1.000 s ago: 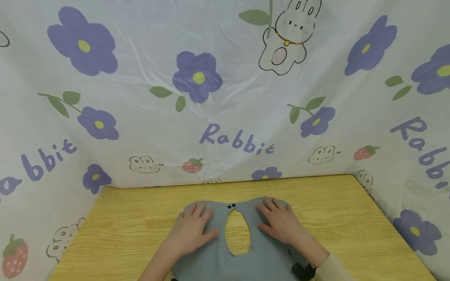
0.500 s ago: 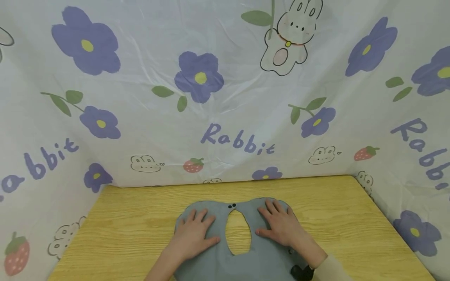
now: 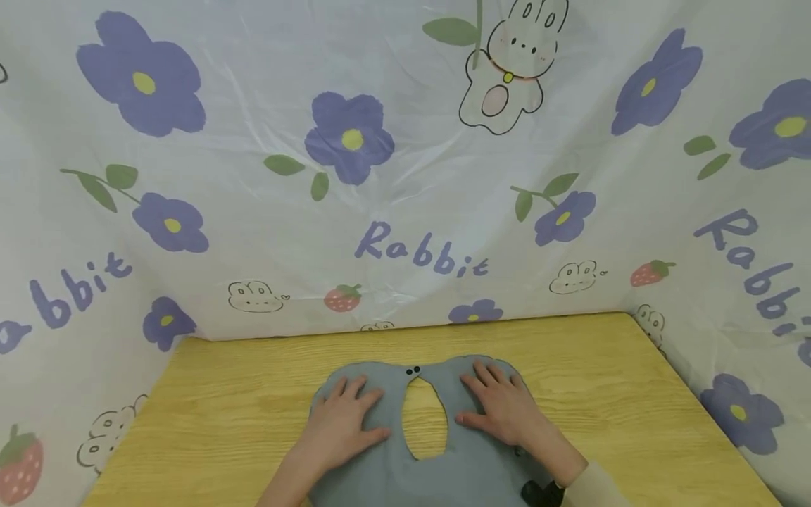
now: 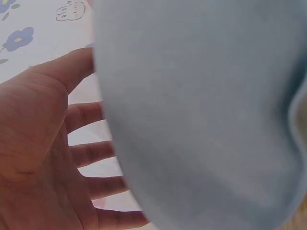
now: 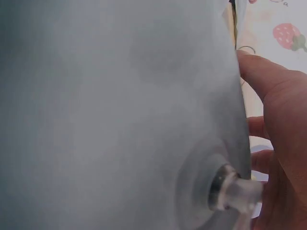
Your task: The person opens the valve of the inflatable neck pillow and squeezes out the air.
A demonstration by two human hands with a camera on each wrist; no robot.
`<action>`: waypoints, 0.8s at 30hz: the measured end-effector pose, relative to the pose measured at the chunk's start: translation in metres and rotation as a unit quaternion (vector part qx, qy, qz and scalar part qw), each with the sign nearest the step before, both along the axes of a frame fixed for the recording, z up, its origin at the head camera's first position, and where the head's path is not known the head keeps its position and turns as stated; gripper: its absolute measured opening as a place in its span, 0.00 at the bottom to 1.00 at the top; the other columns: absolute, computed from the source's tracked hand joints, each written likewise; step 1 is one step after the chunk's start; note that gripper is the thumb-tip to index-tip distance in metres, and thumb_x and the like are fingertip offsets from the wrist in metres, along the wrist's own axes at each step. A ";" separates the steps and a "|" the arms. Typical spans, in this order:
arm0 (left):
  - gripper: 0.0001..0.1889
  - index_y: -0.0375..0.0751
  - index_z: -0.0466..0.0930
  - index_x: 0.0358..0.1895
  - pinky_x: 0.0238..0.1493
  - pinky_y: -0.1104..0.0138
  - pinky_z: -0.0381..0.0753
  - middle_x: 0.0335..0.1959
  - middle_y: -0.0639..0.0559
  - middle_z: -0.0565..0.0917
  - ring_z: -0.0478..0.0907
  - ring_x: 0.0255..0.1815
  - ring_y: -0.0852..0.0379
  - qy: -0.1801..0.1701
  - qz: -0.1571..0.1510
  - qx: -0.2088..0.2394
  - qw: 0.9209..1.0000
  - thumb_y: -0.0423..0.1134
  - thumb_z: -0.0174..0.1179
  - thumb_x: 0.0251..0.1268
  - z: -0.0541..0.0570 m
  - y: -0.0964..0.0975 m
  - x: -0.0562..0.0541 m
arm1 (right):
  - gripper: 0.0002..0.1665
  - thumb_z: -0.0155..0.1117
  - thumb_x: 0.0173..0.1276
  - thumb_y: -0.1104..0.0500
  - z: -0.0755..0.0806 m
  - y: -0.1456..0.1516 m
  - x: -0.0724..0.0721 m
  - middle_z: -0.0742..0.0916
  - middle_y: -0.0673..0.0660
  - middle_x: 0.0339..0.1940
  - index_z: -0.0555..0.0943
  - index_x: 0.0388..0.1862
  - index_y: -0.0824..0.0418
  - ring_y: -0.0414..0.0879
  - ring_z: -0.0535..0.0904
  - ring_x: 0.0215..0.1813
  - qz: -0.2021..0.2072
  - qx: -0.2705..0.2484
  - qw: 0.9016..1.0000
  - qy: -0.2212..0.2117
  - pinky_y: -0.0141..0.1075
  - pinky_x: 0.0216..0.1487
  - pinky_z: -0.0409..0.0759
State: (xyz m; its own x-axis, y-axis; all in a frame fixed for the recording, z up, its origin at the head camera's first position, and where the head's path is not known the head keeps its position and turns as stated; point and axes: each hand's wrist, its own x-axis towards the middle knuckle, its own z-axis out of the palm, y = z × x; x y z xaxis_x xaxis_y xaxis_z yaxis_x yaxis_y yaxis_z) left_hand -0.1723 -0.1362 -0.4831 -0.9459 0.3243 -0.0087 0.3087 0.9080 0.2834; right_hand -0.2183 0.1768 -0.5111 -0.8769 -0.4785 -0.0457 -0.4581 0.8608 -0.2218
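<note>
A grey-blue bib (image 3: 421,482) lies spread on the wooden table, its oval neck opening facing up and two dark snaps (image 3: 413,370) fastened at the top. My left hand (image 3: 342,426) rests on its left half with fingers spread, the thumb pointing toward the opening. On the right half my right hand (image 3: 503,408) lies the same way, fingertips near the top edge. In the left wrist view the bib's rounded edge (image 4: 201,115) covers the fingertips. The right wrist view shows a round stud (image 5: 230,189) on the bib beside the right hand.
The wooden table (image 3: 222,408) extends on both sides of the bib. A white cloth (image 3: 266,225) printed with purple flowers, rabbits and strawberries hangs behind it and along both sides. A black strap device (image 3: 541,493) sits at the right wrist.
Both hands have slid slightly toward me on the bib, away from its top edge, and the right thumb has shifted downward. The bib stays in place while the view sways a little.
</note>
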 end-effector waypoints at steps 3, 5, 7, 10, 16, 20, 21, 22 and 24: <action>0.34 0.48 0.82 0.65 0.56 0.25 0.68 0.70 0.38 0.72 0.64 0.71 0.24 0.009 0.002 -0.001 1.000 0.63 0.70 0.60 0.006 0.000 0.003 | 0.44 0.62 0.70 0.31 0.001 0.001 0.002 0.68 0.65 0.79 0.72 0.76 0.56 0.66 0.62 0.77 -0.001 -0.014 1.000 0.003 0.70 0.68 0.62; 0.34 0.48 0.82 0.65 0.57 0.25 0.67 0.71 0.37 0.72 0.64 0.71 0.24 0.010 0.002 -0.003 1.000 0.62 0.71 0.60 0.011 0.000 0.006 | 0.44 0.63 0.70 0.31 0.002 0.002 0.005 0.67 0.65 0.79 0.72 0.76 0.55 0.66 0.61 0.78 -0.003 -0.022 1.000 0.004 0.71 0.68 0.61; 0.35 0.48 0.81 0.66 0.58 0.26 0.68 0.71 0.37 0.72 0.64 0.71 0.24 0.015 0.000 -0.010 1.000 0.63 0.70 0.60 0.014 0.001 0.010 | 0.44 0.64 0.70 0.32 0.004 0.004 0.008 0.67 0.66 0.79 0.72 0.76 0.56 0.67 0.61 0.77 -0.004 -0.030 1.000 0.005 0.72 0.68 0.61; 0.36 0.48 0.81 0.67 0.59 0.27 0.68 0.71 0.37 0.72 0.64 0.71 0.24 0.020 0.001 -0.017 1.000 0.64 0.70 0.59 0.015 0.003 0.015 | 0.44 0.65 0.70 0.33 0.006 0.005 0.011 0.68 0.67 0.78 0.72 0.75 0.57 0.68 0.62 0.76 -0.007 -0.034 0.999 0.007 0.73 0.66 0.63; 0.37 0.46 0.79 0.68 0.56 0.26 0.70 0.71 0.37 0.72 0.65 0.71 0.24 0.011 0.002 -0.011 1.000 0.63 0.70 0.59 0.013 0.004 0.019 | 0.43 0.67 0.70 0.35 0.003 0.009 0.016 0.68 0.69 0.77 0.73 0.74 0.58 0.70 0.64 0.74 -0.024 -0.034 0.999 0.015 0.71 0.63 0.67; 0.35 0.46 0.81 0.66 0.54 0.27 0.72 0.69 0.36 0.73 0.66 0.70 0.25 0.012 -0.010 -0.014 1.000 0.63 0.71 0.60 0.009 0.004 0.020 | 0.43 0.66 0.70 0.35 -0.001 0.009 0.019 0.69 0.69 0.77 0.74 0.74 0.58 0.69 0.64 0.74 -0.029 -0.021 0.999 0.020 0.71 0.64 0.67; 0.35 0.46 0.81 0.66 0.54 0.28 0.72 0.69 0.36 0.73 0.66 0.70 0.25 0.012 -0.012 -0.015 1.000 0.63 0.70 0.60 0.007 0.004 0.020 | 0.42 0.66 0.70 0.35 -0.001 0.009 0.020 0.69 0.69 0.76 0.74 0.74 0.58 0.69 0.64 0.75 -0.029 -0.021 0.999 0.020 0.71 0.64 0.67; 0.35 0.46 0.81 0.65 0.54 0.28 0.73 0.69 0.36 0.73 0.66 0.70 0.25 0.012 -0.015 -0.017 1.000 0.62 0.70 0.60 0.006 0.003 0.020 | 0.42 0.66 0.70 0.35 -0.001 0.009 0.021 0.70 0.69 0.76 0.74 0.74 0.58 0.69 0.64 0.75 -0.029 -0.020 0.999 0.019 0.71 0.65 0.66; 0.35 0.46 0.82 0.65 0.54 0.29 0.73 0.69 0.36 0.73 0.66 0.70 0.25 0.009 -0.016 -0.019 1.000 0.63 0.70 0.60 0.004 0.003 0.019 | 0.41 0.66 0.71 0.36 -0.002 0.008 0.023 0.70 0.68 0.76 0.75 0.73 0.58 0.69 0.64 0.75 -0.029 -0.021 0.999 0.018 0.72 0.65 0.65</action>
State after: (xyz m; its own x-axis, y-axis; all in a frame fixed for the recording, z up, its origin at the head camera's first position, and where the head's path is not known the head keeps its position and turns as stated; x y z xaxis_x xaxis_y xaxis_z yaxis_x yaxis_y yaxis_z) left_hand -0.1534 -0.1331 -0.4795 -0.9350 0.3547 -0.0040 0.3432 0.9075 0.2420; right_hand -0.1958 0.1847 -0.5130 -0.9041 -0.4272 0.0057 -0.4158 0.8767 -0.2418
